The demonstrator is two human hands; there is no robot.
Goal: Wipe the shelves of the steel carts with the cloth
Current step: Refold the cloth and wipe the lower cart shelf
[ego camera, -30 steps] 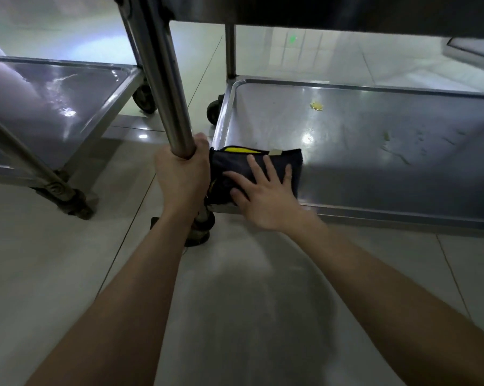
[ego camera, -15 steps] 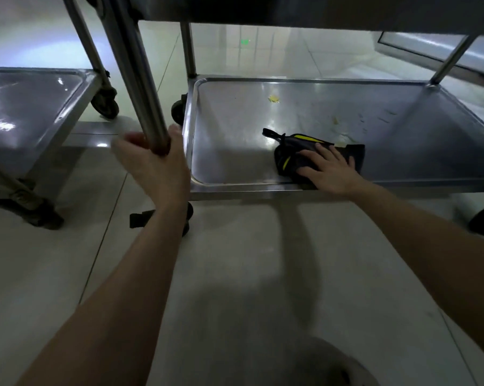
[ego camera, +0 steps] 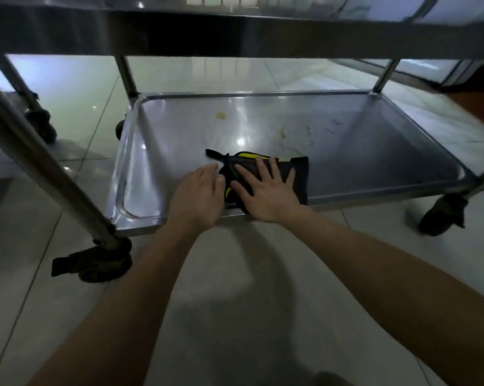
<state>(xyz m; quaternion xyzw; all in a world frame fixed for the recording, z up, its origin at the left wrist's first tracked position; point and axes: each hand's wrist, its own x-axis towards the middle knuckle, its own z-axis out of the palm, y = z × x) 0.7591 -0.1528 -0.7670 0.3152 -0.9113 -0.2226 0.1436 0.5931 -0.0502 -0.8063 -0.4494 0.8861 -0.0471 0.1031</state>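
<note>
A dark cloth with yellow trim (ego camera: pixel 299 176) lies near the front rim of the steel cart's bottom shelf (ego camera: pixel 360 151). My right hand (ego camera: pixel 266 190) presses flat on the cloth with fingers spread. My left hand (ego camera: pixel 199 190) reaches over the front rim beside it, fingers straight and touching the cloth's left edge. Yellowish stains (ego camera: pixel 221 115) and smears (ego camera: pixel 293 135) mark the shelf behind the cloth.
The cart's upper shelf (ego camera: pixel 235 32) overhangs close above. A slanted steel post (ego camera: pixel 40 162) runs down to the front left caster (ego camera: pixel 101 263); another caster (ego camera: pixel 441 215) is at the front right. A second cart's post and wheel (ego camera: pixel 40 121) are at the left on the tiled floor.
My left hand let go of the cart post and moved right to the cloth's edge. My right hand stayed pressed on the cloth. The view shifted toward the middle of the shelf.
</note>
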